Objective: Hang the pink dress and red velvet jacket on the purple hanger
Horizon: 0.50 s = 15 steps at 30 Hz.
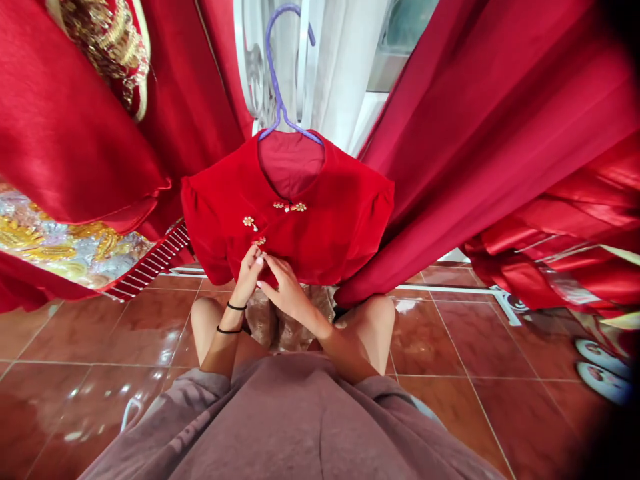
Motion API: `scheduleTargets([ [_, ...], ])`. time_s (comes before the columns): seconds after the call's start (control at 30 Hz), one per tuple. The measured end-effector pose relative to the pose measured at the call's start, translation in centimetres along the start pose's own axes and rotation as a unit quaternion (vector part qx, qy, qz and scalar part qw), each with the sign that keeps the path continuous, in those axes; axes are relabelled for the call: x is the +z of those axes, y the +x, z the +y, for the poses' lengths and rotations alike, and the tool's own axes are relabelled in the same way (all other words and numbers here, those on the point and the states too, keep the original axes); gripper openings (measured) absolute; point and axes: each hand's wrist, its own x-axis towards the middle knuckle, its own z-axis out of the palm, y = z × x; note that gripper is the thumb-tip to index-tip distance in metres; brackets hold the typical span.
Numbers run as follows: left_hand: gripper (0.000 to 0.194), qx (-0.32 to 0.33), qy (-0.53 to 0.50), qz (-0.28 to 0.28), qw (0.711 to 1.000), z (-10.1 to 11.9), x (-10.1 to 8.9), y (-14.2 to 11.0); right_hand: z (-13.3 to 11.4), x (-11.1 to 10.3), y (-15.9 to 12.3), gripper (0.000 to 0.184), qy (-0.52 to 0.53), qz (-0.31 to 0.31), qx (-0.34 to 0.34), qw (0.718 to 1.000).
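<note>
Two hands, left hand and right hand, meet at 6 o'clock on one red dress hung from one purple hanger; both grips pinch one gold clasp, lowest of three.

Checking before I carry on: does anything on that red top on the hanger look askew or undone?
Nothing looks damaged. The red top hangs level on the purple hanger. Its gold clasps at the collar look closed. The left hand and right hand cover the lower clasp, so its state is hidden.
</note>
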Motion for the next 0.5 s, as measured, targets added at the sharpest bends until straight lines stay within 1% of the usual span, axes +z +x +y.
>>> scheduleTargets([
  [0.07, 0.053, 0.002, 0.037, -0.005, 0.999, -0.1, -0.4, 0.1, 2.0, 1.3, -1.8, 0.054, 0.06, -0.008, 0.029, 0.998],
  [0.1, 0.048, -0.001, 0.057, 0.004, 0.998, -0.1, -0.3, 0.3, 3.1, 1.8, -3.0, 0.047, 0.113, 0.011, 0.076, 0.991],
  [0.13, 0.042, -0.003, 0.074, 0.018, 0.997, 0.0, -0.2, 0.4, 4.4, 2.2, -4.3, 0.038, 0.173, 0.05, 0.142, 0.973],
  [0.17, 0.039, -0.007, 0.089, 0.031, 0.996, 0.2, 0.0, 0.6, 5.8, 2.4, -5.5, 0.029, 0.23, 0.103, 0.214, 0.944],
  [0.2, 0.038, -0.008, 0.1, 0.041, 0.994, 0.3, 0.1, 0.7, 7.3, 2.4, -6.6, 0.023, 0.275, 0.163, 0.283, 0.904],
  [0.23, 0.037, -0.009, 0.107, 0.047, 0.993, 0.5, 0.3, 0.8, 8.9, 2.0, -7.5, 0.02, 0.302, 0.216, 0.333, 0.867],
  [0.27, 0.036, -0.008, 0.11, 0.05, 0.993, 0.7, 0.4, 0.8, 10.4, 1.4, -8.2, 0.019, 0.317, 0.256, 0.365, 0.837],
  [0.3, 0.035, -0.008, 0.114, 0.05, 0.992, 0.8, 0.4, 0.8, 11.7, 0.5, -8.6, 0.018, 0.324, 0.277, 0.38, 0.821],
  [0.37, 0.032, -0.001, 0.131, 0.051, 0.99, 1.2, 0.3, 0.6, 13.9, -1.5, -8.8, 0.017, 0.349, 0.274, 0.388, 0.808],
  [0.43, 0.027, 0.03, 0.175, 0.059, 0.982, 1.6, 0.1, 0.3, 15.0, -3.2, -8.6, 0.02, 0.381, 0.257, 0.388, 0.799],
  [0.5, 0.023, 0.08, 0.238, 0.075, 0.965, 2.2, -0.2, -0.1, 15.3, -3.7, -8.4, 0.023, 0.401, 0.247, 0.379, 0.796],
])
